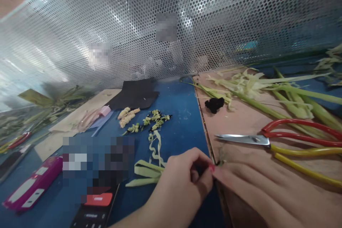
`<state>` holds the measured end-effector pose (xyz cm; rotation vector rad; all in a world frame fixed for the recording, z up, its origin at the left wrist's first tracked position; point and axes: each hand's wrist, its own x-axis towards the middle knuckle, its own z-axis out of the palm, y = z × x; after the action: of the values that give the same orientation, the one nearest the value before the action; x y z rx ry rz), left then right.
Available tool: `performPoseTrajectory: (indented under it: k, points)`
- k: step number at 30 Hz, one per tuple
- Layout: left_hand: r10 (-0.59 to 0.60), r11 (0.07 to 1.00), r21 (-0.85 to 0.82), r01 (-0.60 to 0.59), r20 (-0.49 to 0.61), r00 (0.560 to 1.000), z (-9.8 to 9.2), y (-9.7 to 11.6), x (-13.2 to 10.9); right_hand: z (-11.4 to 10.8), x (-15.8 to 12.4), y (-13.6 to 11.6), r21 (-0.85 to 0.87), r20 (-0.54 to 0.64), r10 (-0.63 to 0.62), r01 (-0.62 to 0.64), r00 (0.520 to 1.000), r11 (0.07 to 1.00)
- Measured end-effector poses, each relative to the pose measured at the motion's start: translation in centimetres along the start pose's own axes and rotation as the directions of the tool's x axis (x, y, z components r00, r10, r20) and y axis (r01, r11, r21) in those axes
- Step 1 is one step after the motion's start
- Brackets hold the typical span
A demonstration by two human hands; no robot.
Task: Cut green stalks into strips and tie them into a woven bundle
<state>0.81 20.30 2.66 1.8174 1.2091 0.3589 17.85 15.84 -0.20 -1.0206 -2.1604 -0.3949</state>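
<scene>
The pinched left hand (183, 181) and outstretched right hand (263, 188) meet beside a small scrap (220, 162), near middle, grip unclear, while knotted pieces (157, 114) farther left look finished, leaves (292, 105) far right unworked.

Greenish scrap (221, 156) (blurred), beside right fingers (240, 175); pale green strips (146, 171), splayed, partly hidden

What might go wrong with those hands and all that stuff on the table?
The scissors lie close to the right hand, so it could knock them or get poked by their pointed tip. The pale green strips lie right by the left hand, so a careless move might crumple or shift them. The little knobbly green pieces look loose on the blue surface, so a bump could scatter them.
</scene>
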Motion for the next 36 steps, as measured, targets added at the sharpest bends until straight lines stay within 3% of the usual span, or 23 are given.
performPoseTrajectory:
  k: [3,9,14,17,24,32,36]
  points:
    - [0.041,0.999,-0.001,-0.041,0.008,0.999,0.2,-0.1,0.1,-0.3,0.2,-0.5,-0.036,0.002,-0.117,0.117,0.993,0.992]
    - [0.078,0.996,0.054,-0.078,-0.008,0.997,0.3,0.2,0.2,0.8,-1.5,0.2,-0.137,0.12,0.025,-0.009,0.992,0.991]
    - [0.104,0.989,0.108,-0.102,-0.014,0.994,0.3,0.0,0.0,1.0,-1.6,0.3,0.084,0.165,0.179,-0.194,0.97,0.977]
    - [0.115,0.988,0.106,-0.116,0.016,0.993,0.3,-0.2,-0.1,0.7,-1.0,0.1,0.132,0.19,0.245,-0.273,0.951,0.953]
    - [0.107,0.99,0.085,-0.11,0.037,0.994,0.2,-0.2,-0.1,0.6,-0.6,0.0,0.16,0.197,0.259,-0.292,0.946,0.943]
    - [0.067,0.993,0.095,-0.07,0.036,0.997,0.0,0.3,-0.1,0.1,0.0,0.4,0.246,0.108,0.355,-0.371,0.929,0.896]
    - [0.044,0.994,0.096,-0.048,0.04,0.998,-0.2,0.5,-0.1,-0.8,0.4,-0.2,0.258,0.184,0.337,-0.376,0.924,0.89]
